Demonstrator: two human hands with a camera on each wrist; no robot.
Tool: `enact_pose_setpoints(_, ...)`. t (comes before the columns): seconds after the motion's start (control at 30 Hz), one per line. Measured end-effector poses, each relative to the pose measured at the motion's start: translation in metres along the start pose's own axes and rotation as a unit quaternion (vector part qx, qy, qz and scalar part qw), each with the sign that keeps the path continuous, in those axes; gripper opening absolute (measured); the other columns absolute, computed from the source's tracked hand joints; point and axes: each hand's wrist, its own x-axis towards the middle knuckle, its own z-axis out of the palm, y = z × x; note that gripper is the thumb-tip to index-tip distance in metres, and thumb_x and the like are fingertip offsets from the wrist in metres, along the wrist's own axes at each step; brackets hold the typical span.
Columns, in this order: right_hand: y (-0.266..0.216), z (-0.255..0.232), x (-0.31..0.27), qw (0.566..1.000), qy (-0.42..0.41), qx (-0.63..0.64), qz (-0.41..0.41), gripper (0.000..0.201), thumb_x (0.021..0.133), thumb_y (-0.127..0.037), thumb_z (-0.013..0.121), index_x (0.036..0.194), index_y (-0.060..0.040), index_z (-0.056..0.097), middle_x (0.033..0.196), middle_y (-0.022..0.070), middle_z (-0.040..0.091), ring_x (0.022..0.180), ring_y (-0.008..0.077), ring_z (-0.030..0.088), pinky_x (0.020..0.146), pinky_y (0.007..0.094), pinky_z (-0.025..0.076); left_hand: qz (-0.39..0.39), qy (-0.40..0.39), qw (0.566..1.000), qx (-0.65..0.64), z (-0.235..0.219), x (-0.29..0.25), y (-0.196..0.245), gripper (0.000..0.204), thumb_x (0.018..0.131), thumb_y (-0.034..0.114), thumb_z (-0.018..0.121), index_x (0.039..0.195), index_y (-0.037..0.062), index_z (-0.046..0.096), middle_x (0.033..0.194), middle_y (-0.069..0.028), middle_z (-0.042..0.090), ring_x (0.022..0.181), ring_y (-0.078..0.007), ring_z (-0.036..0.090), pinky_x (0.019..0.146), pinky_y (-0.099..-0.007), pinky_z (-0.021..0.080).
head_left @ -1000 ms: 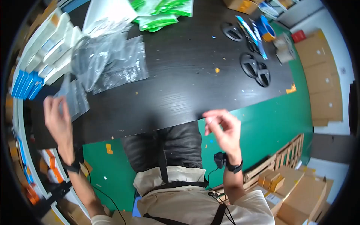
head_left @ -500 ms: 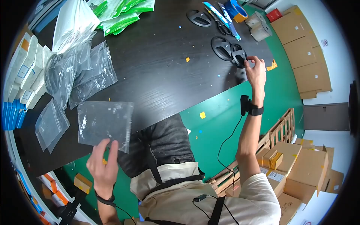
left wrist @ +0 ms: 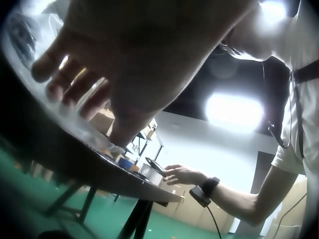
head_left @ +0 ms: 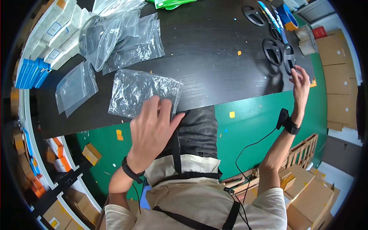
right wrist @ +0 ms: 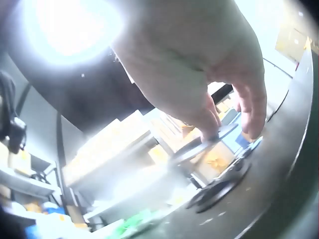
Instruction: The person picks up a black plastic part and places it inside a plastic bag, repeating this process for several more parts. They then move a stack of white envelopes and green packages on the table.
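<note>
My left hand [head_left: 151, 128] rests on a clear plastic bag [head_left: 134, 90] lying flat along the table's front edge. Its fingers reach over the bag's right part, and the thumb points toward the right. At the table's right side my right hand [head_left: 301, 86] pinches the near end of a black oval plastic piece [head_left: 290, 65]. That piece is tilted up off the tabletop in the right wrist view, with the thumb [right wrist: 207, 130] at its edge. A similar black oval piece [head_left: 268, 51] lies just left of it, and another oval piece [head_left: 251, 16] lies farther back.
More clear bags [head_left: 132, 50] lie at the left, with a smaller bag [head_left: 76, 88] nearer me. White boxes [head_left: 57, 28] and blue boxes [head_left: 32, 73] are stacked at the left edge. Tape rolls [head_left: 306, 40] and green packets [head_left: 170, 3] stand or lie toward the back.
My left hand brought a clear bag from the left to the front edge and laid it down. My right hand moved from the front edge to the black oval pieces and took hold of one.
</note>
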Motion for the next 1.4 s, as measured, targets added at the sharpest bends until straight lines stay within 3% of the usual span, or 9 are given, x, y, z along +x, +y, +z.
enact_pose_setpoints(0.07,-0.029,-0.006,-0.016,0.967,-0.09,0.232,0.055,0.033,0.102,-0.022,0.066,0.129,-0.0019,0.064,0.122,0.0158,0.068,0.091,0.0193,0.068,0.081,0.0277,0.057,-0.015,-0.027,0.999,0.012,0.002,0.001,0.0,0.034,0.081,0.028,0.083,0.092,0.0058,0.059,0.088,-0.0076,0.051,0.077,-0.0239,0.062,0.054,-0.0385,0.051)
enact_pose_setpoints(0.17,-0.097,-0.002,-0.059,0.904,-0.148,0.399,0.041,0.029,0.103,-0.017,0.065,0.126,0.0012,0.063,0.12,0.0156,0.069,0.091,0.0191,0.069,0.079,0.0268,0.056,-0.014,-0.042,0.999,-0.016,0.002,0.004,-0.002,0.032,0.084,0.026,0.08,0.088,0.0048,0.057,0.085,-0.0079,0.05,0.076,-0.0242,0.062,0.053,-0.0395,0.051)
enact_pose_setpoints(0.2,-0.107,0.004,-0.073,0.903,-0.149,0.4,0.047,0.029,0.103,-0.017,0.065,0.126,0.0012,0.063,0.12,0.0156,0.069,0.091,0.0191,0.069,0.079,0.0268,0.056,-0.013,-0.048,0.999,-0.015,0.003,0.004,-0.003,0.032,0.084,0.026,0.08,0.088,0.0048,0.057,0.085,-0.0079,0.05,0.076,-0.0242,0.062,0.053,-0.0395,0.051)
enact_pose_setpoints(0.47,-0.162,0.05,-0.151,0.703,-0.314,0.623,0.137,0.03,0.089,-0.001,0.076,0.117,0.0035,0.066,0.108,0.0159,0.07,0.069,0.023,0.072,0.062,0.03,0.059,-0.024,-0.069,0.997,-0.01,-0.001,0.011,0.0,0.024,0.089,0.022,0.075,0.089,0.0047,0.058,0.086,-0.0094,0.052,0.073,-0.0276,0.063,0.051,-0.0413,0.049)
enact_pose_setpoints(0.87,-0.175,0.056,-0.179,0.795,-0.29,0.519,0.125,0.027,0.089,0.012,0.069,0.116,0.0085,0.067,0.117,0.0171,0.065,0.08,0.0247,0.076,0.068,0.0314,0.064,-0.037,-0.063,0.996,-0.055,0.004,0.021,-0.01,0.014,0.087,0.011,0.069,0.08,0.0042,0.058,0.074,-0.0101,0.057,0.061,-0.0321,0.064,0.05,-0.0426,0.047)
enact_pose_setpoints(1.0,-0.182,0.061,-0.188,0.784,-0.3,0.524,0.144,0.027,0.088,0.013,0.072,0.114,0.0093,0.068,0.116,0.0155,0.064,0.088,0.0212,0.075,0.073,0.0269,0.064,-0.075,-0.071,0.989,-0.108,-0.002,0.02,-0.012,0.011,0.085,0.004,0.069,0.082,0.0003,0.059,0.076,-0.0112,0.062,0.059,-0.0317,0.06,0.054,-0.0384,0.046)
enact_pose_setpoints(1.13,-0.188,0.067,-0.196,0.825,-0.294,0.47,0.112,0.026,0.087,0.012,0.073,0.113,0.0083,0.07,0.114,0.0126,0.063,0.083,0.015,0.074,0.07,0.0225,0.061,-0.094,-0.06,0.981,-0.158,-0.007,0.019,-0.009,0.01,0.086,0.007,0.068,0.082,0.0041,0.059,0.072,-0.0095,0.059,0.058,-0.0319,0.062,0.05,-0.042,0.046)
enact_pose_setpoints(1.27,-0.199,0.063,-0.2,0.835,-0.324,0.434,0.098,0.029,0.084,0.016,0.073,0.112,0.0106,0.069,0.115,0.0156,0.064,0.078,0.0166,0.074,0.068,0.0245,0.061,-0.098,-0.059,0.98,-0.161,-0.012,0.018,-0.003,0.009,0.086,0.0,0.067,0.082,0.0003,0.059,0.076,-0.0102,0.061,0.057,-0.0291,0.059,0.053,-0.035,0.046)
enact_pose_setpoints(1.4,-0.207,0.062,-0.205,0.849,-0.337,0.403,0.048,0.028,0.083,0.016,0.075,0.11,0.0105,0.07,0.114,0.0148,0.065,0.076,0.0128,0.073,0.067,0.0224,0.06,-0.037,-0.048,0.991,-0.122,-0.012,0.017,0.005,0.009,0.088,0.001,0.068,0.084,0.0011,0.059,0.078,-0.0101,0.061,0.057,-0.0294,0.06,0.052,-0.0364,0.046)
